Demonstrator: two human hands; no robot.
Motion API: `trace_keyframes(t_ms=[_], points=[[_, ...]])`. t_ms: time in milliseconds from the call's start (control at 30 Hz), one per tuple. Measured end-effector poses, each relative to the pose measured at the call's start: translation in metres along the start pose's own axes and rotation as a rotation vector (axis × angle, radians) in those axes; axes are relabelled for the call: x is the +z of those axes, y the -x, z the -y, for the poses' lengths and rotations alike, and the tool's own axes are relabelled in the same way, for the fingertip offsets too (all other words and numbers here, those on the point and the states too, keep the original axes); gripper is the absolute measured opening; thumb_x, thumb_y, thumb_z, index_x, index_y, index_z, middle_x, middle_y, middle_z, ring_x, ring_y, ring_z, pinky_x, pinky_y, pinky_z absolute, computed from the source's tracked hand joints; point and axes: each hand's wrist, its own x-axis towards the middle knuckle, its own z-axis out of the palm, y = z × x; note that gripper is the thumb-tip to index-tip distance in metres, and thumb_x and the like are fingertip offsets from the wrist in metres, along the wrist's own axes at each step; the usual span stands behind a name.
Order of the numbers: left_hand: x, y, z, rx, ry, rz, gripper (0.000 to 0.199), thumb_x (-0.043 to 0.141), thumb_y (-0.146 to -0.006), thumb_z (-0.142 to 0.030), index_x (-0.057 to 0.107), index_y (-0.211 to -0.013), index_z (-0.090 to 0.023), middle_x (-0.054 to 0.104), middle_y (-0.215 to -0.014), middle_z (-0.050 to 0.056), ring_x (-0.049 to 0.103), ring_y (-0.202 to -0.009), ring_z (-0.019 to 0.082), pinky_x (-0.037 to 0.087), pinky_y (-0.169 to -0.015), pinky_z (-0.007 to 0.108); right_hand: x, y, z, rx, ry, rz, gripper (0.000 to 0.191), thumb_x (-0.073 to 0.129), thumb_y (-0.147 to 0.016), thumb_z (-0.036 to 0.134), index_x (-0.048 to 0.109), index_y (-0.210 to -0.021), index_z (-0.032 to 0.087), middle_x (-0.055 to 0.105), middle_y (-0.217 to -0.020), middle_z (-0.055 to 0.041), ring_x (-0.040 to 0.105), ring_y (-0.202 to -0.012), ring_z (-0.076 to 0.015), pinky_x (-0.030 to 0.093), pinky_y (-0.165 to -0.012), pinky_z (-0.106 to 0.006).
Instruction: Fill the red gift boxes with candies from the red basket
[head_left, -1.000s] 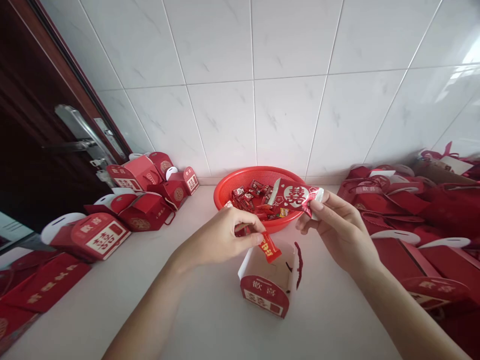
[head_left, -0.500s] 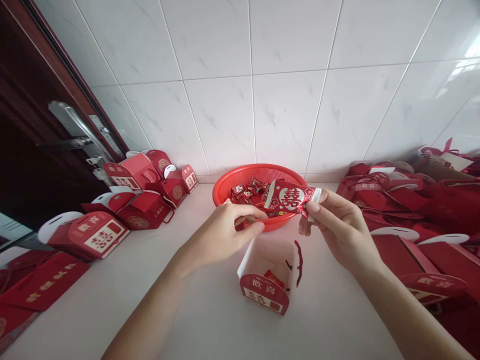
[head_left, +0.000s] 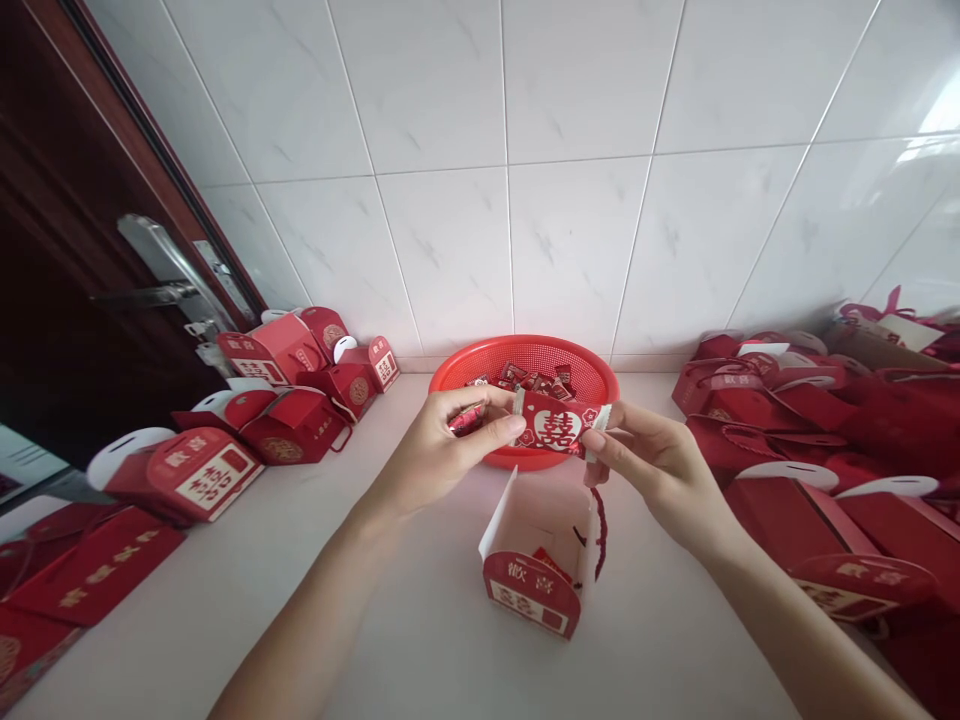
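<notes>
The double-happiness packet (head_left: 559,428) hung in mid-air at the centre of my feed, lying crosswise, and I took its place as the middle of the clock. At three o'clock the right hand (head_left: 660,478) held its pale crimped end in a narrow pinch, thumb on the printed face and fingers behind. At nine o'clock the left hand (head_left: 442,448) had thumb and fingers closed on the opposite end, and I could see small red-wrapped sweets (head_left: 466,419) tucked within its curled fingers.

Just below, at six o'clock, the gift box (head_left: 528,597) stood upright on the white tabletop (head_left: 420,630), its top unfolded. I made out a red candy (head_left: 551,560) inside, partly hidden by the front panel, and a dark red cord handle (head_left: 600,540) along the box's three o'clock side.

Behind the packet, towards twelve, I saw the red mesh basket (head_left: 525,345) with wrapped candies (head_left: 517,376) in it. Farther out, red boxes (head_left: 199,468) stood grouped at nine o'clock, and more red boxes (head_left: 806,520) crowded three to four. Marbled wall tiles (head_left: 577,240) rose at twelve; a metal door handle (head_left: 161,293) showed at ten.
</notes>
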Motion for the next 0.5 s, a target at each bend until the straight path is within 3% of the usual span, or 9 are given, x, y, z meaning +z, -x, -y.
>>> trace_keyframes(t_ms=[133,233,500], points=[[0.0027,-0.0016,0.0029,0.092,-0.010,0.019,0.014,0.066,-0.088,-0.028,0.071,-0.079,-0.018,0.064,-0.075,-0.001,0.055,-0.071,0.012,0.042,-0.065,0.022,0.0010,0.0001,-0.0030,-0.006,0.077,-0.043,0.031,0.072,-0.088,0.046,0.065,-0.077,0.018,0.059,-0.071,0.0005,0.063,-0.060,-0.0132,0.052,-0.059,-0.026],[0.0044,-0.0014,0.0043,0.103,-0.010,0.020,0.013,0.066,-0.089,-0.027,0.070,-0.079,-0.019,0.064,-0.077,-0.002,0.055,-0.074,0.011,0.042,-0.069,0.021,0.0014,0.0017,-0.0034,-0.022,0.175,-0.093,0.034,0.071,-0.088,0.048,0.064,-0.076,0.018,0.059,-0.066,0.0011,0.063,-0.058,-0.0136,0.049,-0.058,-0.025],[0.0064,-0.0016,0.0011,-0.028,0.040,0.038,0.017,0.066,-0.087,-0.032,0.068,-0.077,-0.019,0.042,-0.052,-0.006,0.037,-0.049,0.008,0.031,-0.048,0.022,0.0028,0.0009,0.0028,-0.047,0.107,-0.083,0.029,0.073,-0.087,0.045,0.064,-0.082,0.019,0.064,-0.079,-0.0006,0.064,-0.060,-0.0131,0.054,-0.058,-0.026]])
